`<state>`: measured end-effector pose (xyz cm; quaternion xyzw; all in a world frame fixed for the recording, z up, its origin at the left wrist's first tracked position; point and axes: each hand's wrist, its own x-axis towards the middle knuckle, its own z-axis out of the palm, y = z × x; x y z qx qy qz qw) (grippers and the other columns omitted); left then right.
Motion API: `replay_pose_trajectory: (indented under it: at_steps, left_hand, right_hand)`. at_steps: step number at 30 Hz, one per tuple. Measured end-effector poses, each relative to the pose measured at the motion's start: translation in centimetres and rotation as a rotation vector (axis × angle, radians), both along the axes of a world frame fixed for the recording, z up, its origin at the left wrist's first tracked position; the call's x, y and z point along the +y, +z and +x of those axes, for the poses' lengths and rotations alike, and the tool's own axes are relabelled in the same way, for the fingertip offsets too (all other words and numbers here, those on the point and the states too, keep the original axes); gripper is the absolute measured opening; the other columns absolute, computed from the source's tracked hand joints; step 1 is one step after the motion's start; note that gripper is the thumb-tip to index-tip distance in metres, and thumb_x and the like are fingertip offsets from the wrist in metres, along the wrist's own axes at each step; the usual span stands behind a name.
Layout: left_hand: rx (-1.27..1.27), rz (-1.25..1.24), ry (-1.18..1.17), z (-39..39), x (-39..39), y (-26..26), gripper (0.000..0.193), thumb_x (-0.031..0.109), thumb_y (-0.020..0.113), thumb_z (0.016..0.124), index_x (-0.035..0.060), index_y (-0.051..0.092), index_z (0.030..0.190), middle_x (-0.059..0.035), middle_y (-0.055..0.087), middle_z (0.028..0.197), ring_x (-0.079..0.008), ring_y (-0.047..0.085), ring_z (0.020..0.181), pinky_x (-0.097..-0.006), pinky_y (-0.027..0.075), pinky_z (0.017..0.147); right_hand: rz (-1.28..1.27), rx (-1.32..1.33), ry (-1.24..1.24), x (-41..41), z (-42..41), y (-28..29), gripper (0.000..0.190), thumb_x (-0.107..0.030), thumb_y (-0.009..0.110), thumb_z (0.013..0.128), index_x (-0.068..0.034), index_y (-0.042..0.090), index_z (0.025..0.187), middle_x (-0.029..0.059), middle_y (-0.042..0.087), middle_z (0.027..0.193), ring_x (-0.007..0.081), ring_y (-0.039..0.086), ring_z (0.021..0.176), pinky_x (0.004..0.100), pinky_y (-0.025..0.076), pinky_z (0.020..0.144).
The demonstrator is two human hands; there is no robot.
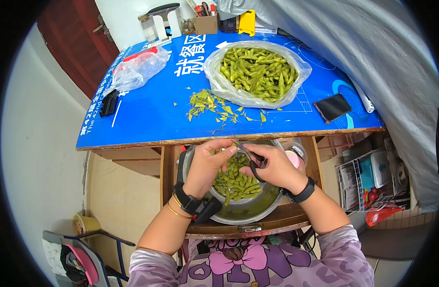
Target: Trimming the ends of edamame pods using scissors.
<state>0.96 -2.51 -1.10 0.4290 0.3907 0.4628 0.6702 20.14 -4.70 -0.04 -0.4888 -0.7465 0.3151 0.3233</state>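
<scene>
My right hand point(273, 165) grips a pair of scissors point(254, 165) with dark handles, their blades pointing up and left beside the fingertips of my left hand point(214, 161). Those fingers pinch a green edamame pod that is mostly hidden. Under both hands, a metal basin point(266, 211) stands in an open wooden drawer and holds many edamame pods point(241, 184). On the blue table, a clear plastic bag point(210, 80) with its top spread wide is full of pods point(258, 71). Snipped pod tips point(205, 102) lie in a loose heap at its lower left.
The table's front edge point(226, 140) runs just beyond my hands. On the table are a smartphone point(333, 107), a crumpled plastic bag point(142, 70) and a black object point(109, 103). The drawer's front point(287, 219) is near my body; a round container point(294, 158) stands right of the basin.
</scene>
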Motion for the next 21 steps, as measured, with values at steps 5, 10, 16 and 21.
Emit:
replay_pose_trajectory:
  at_steps: [5,10,16,21]
  left_hand:
    - [0.105,0.047,0.022,0.2,-0.2,0.1,0.016,0.007,0.068,0.081,0.0003,0.064,0.095,-0.0023,0.061,0.083,-0.0054,0.050,0.057,-0.0187,0.039,0.047]
    - [0.206,0.081,0.017,0.1,-0.1,0.3,0.016,0.007,0.068,0.081,-0.0002,0.064,0.095,-0.0021,0.060,0.082,-0.0054,0.049,0.056,-0.0185,0.039,0.047]
    - [0.153,0.063,-0.024,-0.3,0.2,0.4,0.021,0.010,0.068,0.082,-0.0015,0.064,0.099,-0.0024,0.061,0.081,-0.0056,0.048,0.053,-0.0186,0.039,0.048]
    - [0.117,0.044,-0.062,-0.6,0.3,0.7,0.022,0.011,0.067,0.083,-0.0010,0.064,0.102,-0.0022,0.060,0.083,-0.0058,0.048,0.054,-0.0187,0.038,0.048]
  right_hand:
    - [0.090,-0.091,-0.030,-0.3,-0.2,0.1,0.052,-0.030,0.078,0.068,-0.005,0.062,0.111,0.0089,0.062,0.070,0.0218,0.059,0.060,0.0316,0.047,0.056]
    - [0.110,-0.136,-0.046,-0.2,0.2,-0.5,0.046,-0.030,0.077,0.069,-0.007,0.065,0.106,0.0083,0.060,0.062,0.0247,0.058,0.054,0.0333,0.046,0.053]
    - [-0.062,0.037,0.047,0.2,0.6,-1.0,0.035,-0.024,0.075,0.075,-0.005,0.067,0.103,0.0023,0.054,0.054,0.0111,0.050,0.046,0.0269,0.039,0.046]
    - [-0.792,0.689,0.166,0.2,0.7,0.6,0.030,-0.017,0.064,0.085,-0.002,0.063,0.110,-0.0032,0.051,0.059,0.0033,0.039,0.046,0.0189,0.026,0.043]
